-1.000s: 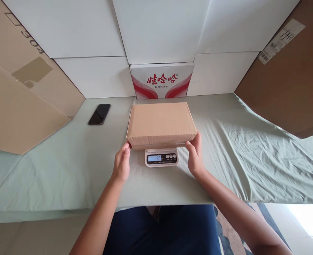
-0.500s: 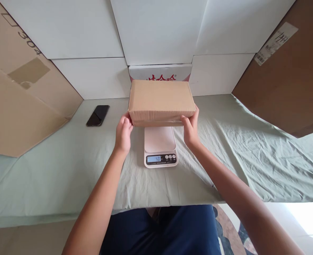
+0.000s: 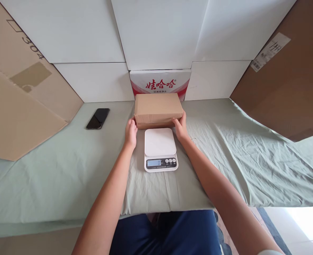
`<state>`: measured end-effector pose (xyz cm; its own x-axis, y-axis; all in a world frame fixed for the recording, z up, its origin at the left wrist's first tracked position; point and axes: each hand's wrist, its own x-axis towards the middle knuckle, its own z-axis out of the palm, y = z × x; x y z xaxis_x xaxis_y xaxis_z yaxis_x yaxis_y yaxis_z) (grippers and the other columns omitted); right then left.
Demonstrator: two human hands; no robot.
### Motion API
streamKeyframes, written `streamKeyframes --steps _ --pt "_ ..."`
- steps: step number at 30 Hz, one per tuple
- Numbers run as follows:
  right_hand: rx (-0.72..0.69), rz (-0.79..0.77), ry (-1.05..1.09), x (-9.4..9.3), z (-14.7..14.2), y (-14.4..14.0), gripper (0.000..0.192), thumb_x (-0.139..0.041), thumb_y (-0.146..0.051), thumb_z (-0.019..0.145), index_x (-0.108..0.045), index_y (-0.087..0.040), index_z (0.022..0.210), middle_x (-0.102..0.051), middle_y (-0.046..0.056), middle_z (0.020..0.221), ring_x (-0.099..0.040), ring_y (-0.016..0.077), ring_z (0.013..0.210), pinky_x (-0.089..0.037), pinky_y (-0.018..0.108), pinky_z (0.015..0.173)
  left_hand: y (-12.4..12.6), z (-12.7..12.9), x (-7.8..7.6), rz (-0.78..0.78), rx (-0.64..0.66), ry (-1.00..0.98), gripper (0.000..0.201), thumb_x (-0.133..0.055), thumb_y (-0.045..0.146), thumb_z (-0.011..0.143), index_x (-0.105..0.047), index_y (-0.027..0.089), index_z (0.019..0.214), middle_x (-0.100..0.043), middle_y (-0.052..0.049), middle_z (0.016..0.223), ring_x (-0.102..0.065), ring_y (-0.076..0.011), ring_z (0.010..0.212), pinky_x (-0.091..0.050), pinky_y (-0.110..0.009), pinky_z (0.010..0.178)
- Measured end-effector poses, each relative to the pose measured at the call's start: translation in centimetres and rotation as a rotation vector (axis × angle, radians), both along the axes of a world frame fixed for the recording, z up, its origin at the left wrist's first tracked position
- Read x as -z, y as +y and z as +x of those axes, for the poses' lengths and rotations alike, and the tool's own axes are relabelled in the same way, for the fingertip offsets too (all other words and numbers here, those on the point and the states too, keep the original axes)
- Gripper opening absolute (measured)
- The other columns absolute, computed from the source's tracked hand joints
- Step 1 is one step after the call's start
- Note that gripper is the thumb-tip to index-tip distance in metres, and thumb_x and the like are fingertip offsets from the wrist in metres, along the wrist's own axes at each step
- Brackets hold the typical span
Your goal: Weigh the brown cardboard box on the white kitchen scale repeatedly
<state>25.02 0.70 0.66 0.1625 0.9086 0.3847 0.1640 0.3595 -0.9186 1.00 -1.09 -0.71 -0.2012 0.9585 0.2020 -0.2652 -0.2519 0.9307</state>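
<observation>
1. A closed brown cardboard box (image 3: 158, 109) is held at its two near corners, just behind the white kitchen scale (image 3: 160, 149) and clear of the weighing plate.
2. The left hand (image 3: 131, 132) is pressed against the box's near left corner, just left of the scale's far edge, with the thumb up on the corner and the fingers curled below.
3. The right hand (image 3: 180, 128) is clamped on the near right corner, just right of the scale's far edge, with the thumb laid along the front face.
4. Whether the box rests fully on the green cloth (image 3: 66, 166) cannot be told.
5. The scale's plate is seen bare; a lit display is shown on its near edge, with digits too small to read.
6. A white carton with red print (image 3: 160, 82) is seen directly behind the box, against white panels.
7. A black phone (image 3: 98, 118) is seen lying flat on the cloth, well to the left of the scale.
</observation>
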Motion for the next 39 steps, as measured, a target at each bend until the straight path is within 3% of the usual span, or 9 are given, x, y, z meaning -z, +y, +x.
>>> streamKeyframes --steps 8,15,21,39 --pt "0.028 -0.062 0.034 -0.3 0.1 -0.3 0.063 -0.055 -0.036 0.077 -0.043 -0.027 0.138 -0.048 0.009 0.144 -0.041 0.0285 0.140 -0.031 0.055 0.125 0.5 0.2 0.5 -0.054 0.021 0.010 0.062 -0.054 0.070 0.089 -0.062 0.026 0.131 -0.061 -0.013 0.150 -0.052 -0.0267 0.146 -0.039 -0.043 0.121" --pt "0.154 -0.136 0.332 1.0 3.4 1.0 0.055 -0.052 -0.045 0.079 -0.044 -0.035 0.133 -0.050 0.003 0.131 -0.053 0.0210 0.131 -0.042 0.048 0.117 0.4 -3.0 -0.7 -0.076 -0.145 0.007 0.068 -0.045 0.069 0.094 -0.055 0.028 0.147 -0.033 -0.010 0.171 -0.028 -0.0239 0.160 -0.030 -0.040 0.127" --pt "0.166 -0.124 0.307 1.7 4.3 1.4 0.052 -0.053 -0.048 0.080 -0.046 -0.035 0.130 -0.049 0.001 0.129 -0.056 0.0194 0.124 -0.046 0.045 0.111 0.0 -3.1 -1.3 -0.087 -0.149 0.000 0.063 -0.046 0.064 0.096 -0.055 0.029 0.148 -0.034 -0.009 0.170 -0.029 -0.0222 0.159 -0.029 -0.039 0.127" --pt "0.183 -0.111 0.297 2.0 4.1 1.5 0.046 -0.055 -0.045 0.080 -0.049 -0.033 0.125 -0.052 0.001 0.126 -0.058 0.0187 0.118 -0.046 0.045 0.112 0.3 -1.8 -0.2 -0.090 -0.084 0.034 0.068 -0.052 0.068 0.092 -0.058 0.024 0.144 -0.040 -0.014 0.167 -0.034 -0.0253 0.157 -0.031 -0.041 0.127"
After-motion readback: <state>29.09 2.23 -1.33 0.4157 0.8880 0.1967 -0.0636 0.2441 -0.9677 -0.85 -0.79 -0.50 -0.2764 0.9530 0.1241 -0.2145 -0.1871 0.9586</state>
